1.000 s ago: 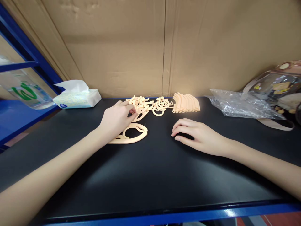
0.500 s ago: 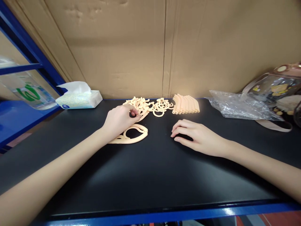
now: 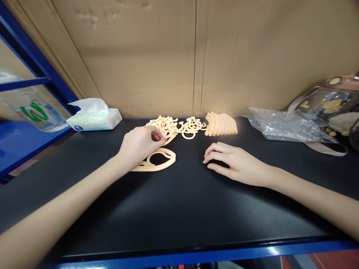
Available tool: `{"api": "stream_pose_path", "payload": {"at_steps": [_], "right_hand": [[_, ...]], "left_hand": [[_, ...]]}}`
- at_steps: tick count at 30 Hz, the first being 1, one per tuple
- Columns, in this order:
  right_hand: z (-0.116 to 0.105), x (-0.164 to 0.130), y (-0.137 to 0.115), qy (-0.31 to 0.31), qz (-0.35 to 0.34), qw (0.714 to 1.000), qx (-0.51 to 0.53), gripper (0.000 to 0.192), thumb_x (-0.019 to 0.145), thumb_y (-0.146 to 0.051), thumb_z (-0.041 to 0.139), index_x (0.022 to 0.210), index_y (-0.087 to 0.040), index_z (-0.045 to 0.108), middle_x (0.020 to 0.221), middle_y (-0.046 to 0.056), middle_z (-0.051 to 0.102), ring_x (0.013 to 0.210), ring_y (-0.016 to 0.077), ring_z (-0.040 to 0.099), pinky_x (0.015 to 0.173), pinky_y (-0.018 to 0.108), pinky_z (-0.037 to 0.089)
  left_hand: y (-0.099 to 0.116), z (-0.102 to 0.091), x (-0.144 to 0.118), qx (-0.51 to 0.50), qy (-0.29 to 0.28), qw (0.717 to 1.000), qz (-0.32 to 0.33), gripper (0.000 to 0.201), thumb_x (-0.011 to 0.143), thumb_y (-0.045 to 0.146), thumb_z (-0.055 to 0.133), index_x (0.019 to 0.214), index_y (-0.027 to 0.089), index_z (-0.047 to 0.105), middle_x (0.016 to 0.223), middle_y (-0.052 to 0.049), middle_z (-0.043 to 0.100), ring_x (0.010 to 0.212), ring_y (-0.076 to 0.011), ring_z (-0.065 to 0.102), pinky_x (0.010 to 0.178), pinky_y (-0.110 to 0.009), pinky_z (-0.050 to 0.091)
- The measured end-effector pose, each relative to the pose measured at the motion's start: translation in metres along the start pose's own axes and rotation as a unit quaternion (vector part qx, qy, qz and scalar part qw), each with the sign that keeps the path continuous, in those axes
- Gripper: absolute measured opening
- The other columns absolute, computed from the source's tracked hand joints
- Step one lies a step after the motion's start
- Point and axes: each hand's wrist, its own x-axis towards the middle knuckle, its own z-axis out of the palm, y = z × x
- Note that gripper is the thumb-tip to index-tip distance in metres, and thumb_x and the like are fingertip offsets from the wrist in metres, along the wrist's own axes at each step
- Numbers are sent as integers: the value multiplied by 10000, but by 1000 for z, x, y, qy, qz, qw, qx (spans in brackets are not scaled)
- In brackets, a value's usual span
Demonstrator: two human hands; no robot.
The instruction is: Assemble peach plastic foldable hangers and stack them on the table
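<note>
My left hand (image 3: pixel 141 144) is closed, thumb and fingertips pinched together at the near edge of a pile of small peach plastic pieces (image 3: pixel 162 122). What is between the fingertips I cannot make out. A curved peach piece (image 3: pixel 170 139) lies right by them. Below the same hand, partly covered by it, is a folding hanger (image 3: pixel 165 165) in peach plastic. My right hand (image 3: pixel 228 162) rests palm down on the black table, fingers loosely bent and apart, holding nothing. Beyond it stand peach hanger arms (image 3: pixel 221 125) in a neat row. Loose hook-shaped pieces (image 3: pixel 189 134) lie between pile and row.
A tissue pack (image 3: pixel 97 118) lies at the back left. Clear plastic wrapping (image 3: pixel 288 125) and a transparent bag (image 3: pixel 331 106) with a strap are at the right. A cardboard wall (image 3: pixel 140 56) closes off the back. A blue frame with a large bottle (image 3: pixel 39 114) stands left.
My left hand has shifted very slightly left, fingers still pinched at the pile. My right hand stays in place. The view has moved a little.
</note>
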Motion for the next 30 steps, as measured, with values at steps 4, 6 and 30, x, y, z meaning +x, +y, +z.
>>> {"api": "stream_pose_path", "payload": {"at_steps": [4, 6, 30], "right_hand": [[0, 0, 0, -2, -1, 1000, -2, 219, 948, -294, 434, 1015, -210, 625, 1069, 65, 601, 979, 186, 569, 866, 362, 479], [0, -1, 0, 0, -1, 1000, -3, 218, 946, -293, 436, 1015, -216, 628, 1065, 62, 605, 975, 188, 572, 862, 366, 483], [0, 0, 1, -14, 0, 1000, -18, 218, 952, -293, 430, 1030, -197, 610, 1084, 68, 583, 994, 189, 548, 884, 361, 467]], "left_hand": [[4, -7, -2, 22, -12, 1000, 3, 289, 772, 508, 534, 794, 250, 661, 892, 4, 719, 808, -243, 632, 606, -319, 393], [4, -10, -3, 41, -23, 999, -3, 281, 768, 495, 531, 782, 246, 661, 872, -1, 725, 783, -246, 637, 581, -318, 386], [-3, 6, 4, -25, -95, 992, -82, 442, 731, 668, 522, 760, 252, 667, 809, -20, 690, 701, -230, 612, 555, -303, 366]]}}
